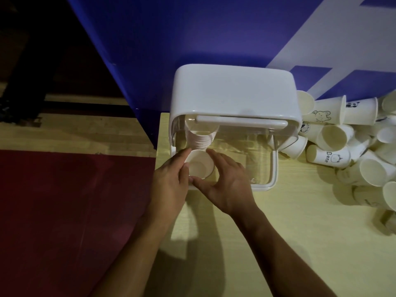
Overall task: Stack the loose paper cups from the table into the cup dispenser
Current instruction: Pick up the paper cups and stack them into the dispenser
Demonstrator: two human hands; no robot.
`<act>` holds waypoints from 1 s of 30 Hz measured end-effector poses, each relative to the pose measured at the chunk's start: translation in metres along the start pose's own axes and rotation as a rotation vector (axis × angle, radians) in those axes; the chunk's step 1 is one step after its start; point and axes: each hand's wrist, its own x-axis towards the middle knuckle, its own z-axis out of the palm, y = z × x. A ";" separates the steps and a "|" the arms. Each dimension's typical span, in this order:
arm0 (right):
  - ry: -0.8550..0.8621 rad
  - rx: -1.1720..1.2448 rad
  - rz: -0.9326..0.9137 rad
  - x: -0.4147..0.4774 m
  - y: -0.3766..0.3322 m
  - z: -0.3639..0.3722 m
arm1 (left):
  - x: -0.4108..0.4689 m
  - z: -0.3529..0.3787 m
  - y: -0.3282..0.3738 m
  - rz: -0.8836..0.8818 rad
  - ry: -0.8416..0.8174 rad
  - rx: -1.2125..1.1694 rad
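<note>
Head view, paper cup (200, 165) between both hands (169, 185), inside dispenser (233, 93)

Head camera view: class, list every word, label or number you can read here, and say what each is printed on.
"Bear": on the side of a white paper cup lying on its side in the loose cup pile to the right.
Small dark print on another white paper cup beside the dispenser: too small to read.
White plastic cup dispenser with clear front: no text visible.

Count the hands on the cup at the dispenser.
2: the left hand grips the cup from its left, the right hand from its right and front, below the stack in the dispenser.
</note>
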 end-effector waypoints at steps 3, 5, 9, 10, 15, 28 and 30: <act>-0.005 -0.007 0.006 -0.001 0.001 0.005 | 0.001 0.001 -0.002 0.004 -0.024 0.044; -0.019 -0.006 0.018 -0.001 0.002 0.007 | 0.001 0.001 -0.003 0.011 -0.024 0.059; 0.000 -0.024 0.022 -0.003 0.001 0.003 | 0.000 0.000 0.002 0.013 -0.032 0.032; 0.021 -0.024 0.025 -0.007 0.000 -0.003 | -0.003 -0.002 0.007 0.015 -0.030 0.018; 0.180 0.029 0.119 -0.066 0.014 -0.048 | -0.033 -0.005 0.058 0.231 0.070 -0.001; 0.522 0.225 0.727 -0.227 0.162 -0.165 | 0.039 0.222 0.193 0.567 -0.402 0.801; 0.590 0.257 0.788 -0.239 0.181 -0.181 | 0.048 0.235 0.179 0.565 -0.376 0.886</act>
